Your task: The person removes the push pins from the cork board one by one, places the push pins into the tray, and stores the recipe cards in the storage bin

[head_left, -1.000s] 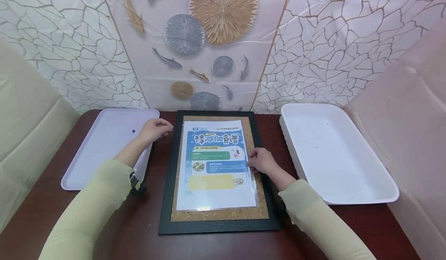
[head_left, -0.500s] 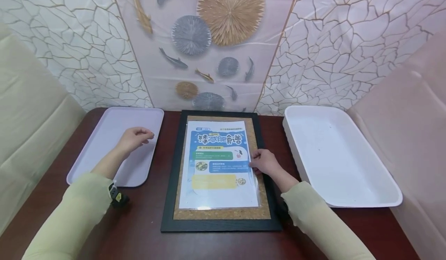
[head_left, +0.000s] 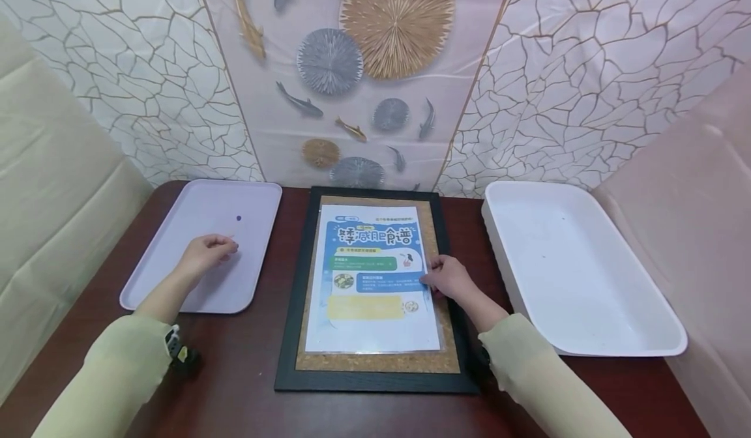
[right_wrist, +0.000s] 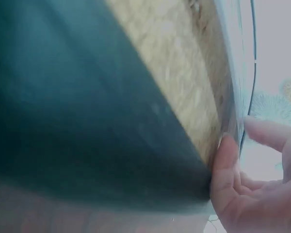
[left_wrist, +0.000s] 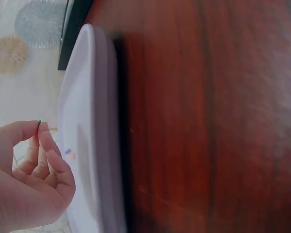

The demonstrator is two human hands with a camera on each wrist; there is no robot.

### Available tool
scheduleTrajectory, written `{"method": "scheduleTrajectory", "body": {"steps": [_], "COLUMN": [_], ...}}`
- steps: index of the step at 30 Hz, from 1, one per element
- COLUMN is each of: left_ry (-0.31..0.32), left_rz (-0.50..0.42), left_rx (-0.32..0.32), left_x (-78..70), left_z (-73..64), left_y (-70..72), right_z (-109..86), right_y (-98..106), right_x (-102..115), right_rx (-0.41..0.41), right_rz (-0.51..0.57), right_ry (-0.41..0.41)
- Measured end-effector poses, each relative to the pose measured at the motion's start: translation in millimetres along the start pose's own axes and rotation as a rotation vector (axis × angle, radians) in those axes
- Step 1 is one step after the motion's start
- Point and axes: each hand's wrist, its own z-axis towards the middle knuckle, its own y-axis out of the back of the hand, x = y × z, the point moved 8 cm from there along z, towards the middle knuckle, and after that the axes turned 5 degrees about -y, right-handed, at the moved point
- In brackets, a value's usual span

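Observation:
In the head view, my left hand (head_left: 205,255) is over the lilac tray (head_left: 176,229). Its thumb and fingertip pinch a small green pushpin (left_wrist: 40,122), mostly hidden by the fingers. A dark purple dot-like piece (head_left: 238,218) lies on the tray beyond this hand. A printed sheet (head_left: 369,334), glossy and mainly blue and white, lies on a black-framed cork board (head_left: 375,362). My right hand (head_left: 454,280) pinches the sheet's right edge at mid-height. Close up in the right wrist view, one finger is under the sheet and another digit above it.
A deep white bin (head_left: 577,275) stands to the right of the board. Everything rests on a dark red-brown table (head_left: 246,373). Behind it hangs a patterned wall cloth (head_left: 399,164), and pale padded panels (head_left: 64,184) close in both sides.
My left hand has moved left and toward me, from beside the board's left edge to over the tray. My right hand stays at the sheet's right edge. The head view has shifted slightly.

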Motion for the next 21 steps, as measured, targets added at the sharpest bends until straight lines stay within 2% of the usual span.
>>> {"method": "scheduleTrajectory", "body": {"steps": [4, 7, 11, 15, 19, 21], "left_ry": [0.020, 0.016, 0.012, 0.011, 0.002, -0.002], "left_rz": [0.017, 0.028, 0.019, 0.003, 0.006, 0.006], "left_rx": [-0.001, -0.005, -0.006, 0.008, 0.012, 0.012], "left_x": [6.4, 8.1, 7.5, 5.8, 3.3, 2.0], "left_z": [-1.5, -2.1, -2.8, -4.1, -5.5, -6.2], "left_y": [2.3, 3.6, 3.7, 2.8, 3.6, 4.1], "right_z": [-3.2, -6.4, -10.6, -19.8, -36.3, -45.3], "right_y": [0.9, 1.1, 10.0, 40.0, 85.7, 111.4], "right_x": [0.9, 2.9, 0.8, -3.5, -12.7, -21.8], "right_rx": [-0.017, -0.003, -0.004, -0.083, -0.143, -0.147], "right_rz": [0.064, 0.189, 0.372, 0.462, 0.490, 0.546], "right_ry": [0.042, 0.078, 0.070, 0.070, 0.088, 0.102]}}
